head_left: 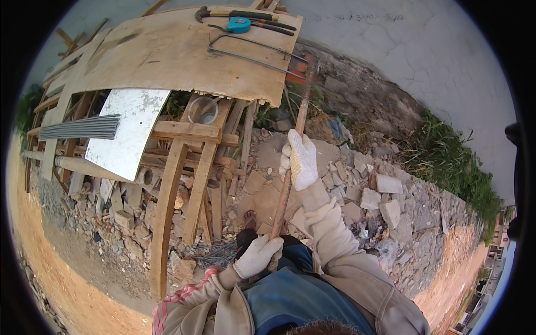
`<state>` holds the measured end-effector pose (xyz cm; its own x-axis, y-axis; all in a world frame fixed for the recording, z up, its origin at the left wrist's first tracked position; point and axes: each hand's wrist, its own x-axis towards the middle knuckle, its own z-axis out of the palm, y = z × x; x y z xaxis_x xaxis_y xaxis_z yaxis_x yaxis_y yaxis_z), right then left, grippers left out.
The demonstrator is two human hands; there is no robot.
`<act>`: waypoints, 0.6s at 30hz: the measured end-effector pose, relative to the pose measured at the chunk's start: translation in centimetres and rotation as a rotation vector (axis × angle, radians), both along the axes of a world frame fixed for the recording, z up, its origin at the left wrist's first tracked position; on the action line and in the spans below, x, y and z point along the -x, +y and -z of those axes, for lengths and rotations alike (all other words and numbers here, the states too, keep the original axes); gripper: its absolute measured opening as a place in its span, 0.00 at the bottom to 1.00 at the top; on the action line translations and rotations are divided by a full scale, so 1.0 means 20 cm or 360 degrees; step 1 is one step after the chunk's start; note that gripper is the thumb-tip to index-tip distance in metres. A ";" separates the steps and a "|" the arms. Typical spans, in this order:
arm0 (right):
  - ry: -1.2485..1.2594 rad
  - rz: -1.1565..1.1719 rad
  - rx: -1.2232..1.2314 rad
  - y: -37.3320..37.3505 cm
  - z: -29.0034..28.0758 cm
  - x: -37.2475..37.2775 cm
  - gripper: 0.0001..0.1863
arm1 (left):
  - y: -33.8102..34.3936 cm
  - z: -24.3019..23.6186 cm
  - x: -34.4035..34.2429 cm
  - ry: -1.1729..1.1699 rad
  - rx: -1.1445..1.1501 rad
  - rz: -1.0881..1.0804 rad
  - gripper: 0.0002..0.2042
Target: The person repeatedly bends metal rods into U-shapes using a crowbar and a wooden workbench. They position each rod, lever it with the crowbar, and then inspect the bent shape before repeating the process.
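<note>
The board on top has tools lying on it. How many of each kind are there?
On the plywood board:
Hammer: 1
Blue tape measure: 1
Pliers with dark handles: 1
Bent steel rods: 2
Total: 5

Both gloved hands, left and right, grip a long rusty bar, not on the board.

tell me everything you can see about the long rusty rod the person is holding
The rod is long, thin and straight, reddish-brown as if rusted metal. It stands nearly upright, leaning a little, its top reaching the edge of the plywood sheet and its lower end by the person's feet among the rubble. The right hand, in a white glove, grips it about midway; the gloved left hand grips it near the bottom. The very tip below is hidden.
</note>
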<state>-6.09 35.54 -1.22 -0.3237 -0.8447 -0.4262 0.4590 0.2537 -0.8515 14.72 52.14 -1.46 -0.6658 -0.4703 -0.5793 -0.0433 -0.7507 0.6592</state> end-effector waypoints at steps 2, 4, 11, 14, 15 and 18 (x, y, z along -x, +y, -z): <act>-0.0008 0.0012 0.0030 -0.02 0.01 -0.04 0.18 | -0.04 0.00 -0.08 0.0016 -0.0052 -0.0014 0.17; -0.0012 0.0030 0.0047 -0.05 0.02 -0.10 0.18 | -0.08 -0.01 -0.16 0.0049 -0.0085 -0.0073 0.18; -0.0041 0.0190 0.0049 -0.15 0.05 -0.23 0.20 | -0.17 -0.02 -0.31 -0.0092 -0.0081 -0.0121 0.18; 0.0024 0.0066 0.0033 -0.06 0.03 -0.11 0.19 | -0.07 0.01 -0.16 0.0096 -0.0080 -0.0100 0.18; 0.0031 0.0029 0.0035 -0.04 0.02 -0.07 0.19 | -0.04 0.02 -0.11 0.0092 0.0020 -0.0080 0.17; 0.0061 -0.0051 0.0030 0.01 -0.03 0.01 0.18 | 0.03 0.02 0.01 0.0137 0.0176 -0.0040 0.17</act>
<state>-6.32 35.80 -0.66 -0.3123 -0.8625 -0.3982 0.4181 0.2516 -0.8728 14.42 52.84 -1.94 -0.6979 -0.5455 -0.4641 0.0352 -0.6734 0.7385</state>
